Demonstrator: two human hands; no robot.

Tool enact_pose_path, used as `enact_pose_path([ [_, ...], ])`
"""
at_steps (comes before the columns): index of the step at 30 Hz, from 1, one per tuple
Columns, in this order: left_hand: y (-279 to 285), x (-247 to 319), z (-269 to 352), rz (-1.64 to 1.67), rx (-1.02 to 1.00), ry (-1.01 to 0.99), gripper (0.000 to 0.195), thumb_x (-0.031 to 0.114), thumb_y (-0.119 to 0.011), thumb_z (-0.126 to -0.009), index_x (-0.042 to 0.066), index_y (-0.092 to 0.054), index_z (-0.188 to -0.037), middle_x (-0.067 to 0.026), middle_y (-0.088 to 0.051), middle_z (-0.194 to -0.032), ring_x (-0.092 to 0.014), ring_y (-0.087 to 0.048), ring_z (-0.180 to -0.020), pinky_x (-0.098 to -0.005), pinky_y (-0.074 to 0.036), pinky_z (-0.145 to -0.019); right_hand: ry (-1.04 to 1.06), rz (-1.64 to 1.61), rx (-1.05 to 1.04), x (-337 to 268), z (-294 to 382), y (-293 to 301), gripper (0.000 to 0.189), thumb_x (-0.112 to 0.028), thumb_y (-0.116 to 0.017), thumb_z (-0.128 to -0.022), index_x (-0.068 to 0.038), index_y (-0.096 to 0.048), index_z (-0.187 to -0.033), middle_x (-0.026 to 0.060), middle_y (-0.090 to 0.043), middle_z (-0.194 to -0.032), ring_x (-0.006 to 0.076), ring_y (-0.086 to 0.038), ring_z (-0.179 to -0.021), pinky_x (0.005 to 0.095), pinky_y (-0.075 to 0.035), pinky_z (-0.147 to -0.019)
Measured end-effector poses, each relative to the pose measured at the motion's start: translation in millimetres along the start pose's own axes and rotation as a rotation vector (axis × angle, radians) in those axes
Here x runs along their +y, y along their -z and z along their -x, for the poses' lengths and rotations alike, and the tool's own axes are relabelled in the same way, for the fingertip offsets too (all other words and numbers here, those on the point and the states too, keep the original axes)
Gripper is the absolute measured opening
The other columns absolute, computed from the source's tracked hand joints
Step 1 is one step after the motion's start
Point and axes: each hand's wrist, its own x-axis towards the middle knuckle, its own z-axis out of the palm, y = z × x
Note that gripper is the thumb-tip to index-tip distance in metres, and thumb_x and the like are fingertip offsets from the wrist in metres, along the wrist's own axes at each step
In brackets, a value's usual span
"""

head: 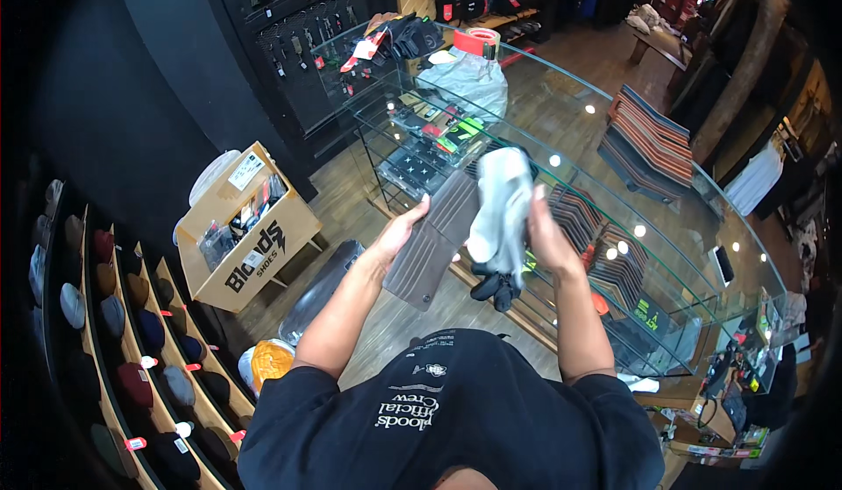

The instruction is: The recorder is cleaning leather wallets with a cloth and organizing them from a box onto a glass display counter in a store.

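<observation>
My left hand (pixel 402 228) holds an unfolded grey-brown bifold wallet (pixel 437 240) by its side. The wallet's card slots face up, and a small snap stud sits near its lower corner. Against my right hand (pixel 554 239) is a blurred, crumpled whitish plastic wrapping (pixel 501 194), apparently held in its fingers. A dark bunched piece (pixel 498 286) hangs at the lower end of the wrapping. Both hands are raised over the near edge of a glass display counter (pixel 559 161). Part of each hand's fingers is hidden behind what it holds.
On the counter lie a stack of striped items (pixel 648 145), a phone (pixel 721 265), a plastic bag (pixel 467 86) and a tape roll (pixel 483 35). A cardboard box (pixel 247 253) of packaged goods stands left, near a dark stool seat (pixel 320 293). Cap shelves (pixel 125 345) line the lower left.
</observation>
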Motion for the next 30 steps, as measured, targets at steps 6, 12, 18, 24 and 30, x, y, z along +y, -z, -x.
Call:
enact_pose_path([
  [6, -34.4, -8.0, -7.0, -0.060, 0.257, -0.037, 0.056, 0.048, -0.053, -0.103, 0.002, -0.057, -0.134, -0.0143, -0.070, -0.118, -0.024, -0.070, -0.102, -0.0373, -0.056, -0.092, 0.464, 0.837, 0.397, 24.8, -24.4, -33.5, 0.069, -0.040, -0.076, -0.086, -0.005, -0.050, -0.140, 0.0267, -0.054, -0.131, 0.0403, -0.057, -0.120, 0.0447, -0.047, -0.099],
  [12, -49.5, -22.0, -10.2, -0.209, 0.224, -0.083, 0.062, 0.053, -0.041, -0.106, -0.001, -0.057, -0.132, -0.0102, -0.071, -0.106, -0.018, -0.071, -0.090, -0.0349, -0.058, -0.084, 0.372, 0.600, 0.552, 32.5, -44.1, -15.4, 0.044, -0.037, -0.058, -0.102, 0.002, -0.064, -0.084, 0.0169, -0.064, -0.063, 0.0274, -0.068, -0.061, 0.0373, -0.049, -0.058],
  [18, -45.2, -14.3, -9.4, -0.308, 0.147, -0.071, 0.060, 0.050, -0.035, -0.108, -0.003, -0.053, -0.133, -0.0145, -0.070, -0.105, -0.021, -0.072, -0.091, -0.0359, -0.060, -0.082, 0.319, 0.432, 0.569, 30.8, -58.6, 6.1, 0.039, -0.042, -0.058, -0.101, -0.005, -0.065, -0.094, 0.0073, -0.067, -0.073, 0.0163, -0.066, -0.066, 0.0349, -0.052, -0.064],
  [24, -55.2, -22.2, -13.9, -0.397, 0.247, -0.073, 0.047, 0.039, -0.043, -0.108, -0.001, -0.058, -0.129, -0.0094, -0.070, -0.110, -0.015, -0.068, -0.093, -0.0324, -0.055, -0.084, 0.454, 0.817, 0.549, 34.4, -61.9, -11.8, 0.030, -0.030, -0.057, -0.102, -0.004, -0.062, -0.090, 0.0172, -0.061, -0.065, 0.0382, -0.061, -0.054, 0.0457, -0.045, -0.052],
  [30, -37.9, -9.0, -8.1, -0.323, 0.178, -0.088, 0.056, 0.048, -0.047, -0.105, -0.002, -0.061, -0.127, -0.0128, -0.071, -0.108, -0.017, -0.071, -0.088, -0.0314, -0.058, -0.076, 0.056, 0.026, 0.256, 38.6, -66.2, 39.7, 0.048, -0.045, -0.043, -0.108, -0.001, -0.063, -0.113, 0.0031, -0.068, -0.095, 0.0137, -0.060, -0.094, 0.0324, -0.048, -0.087],
])
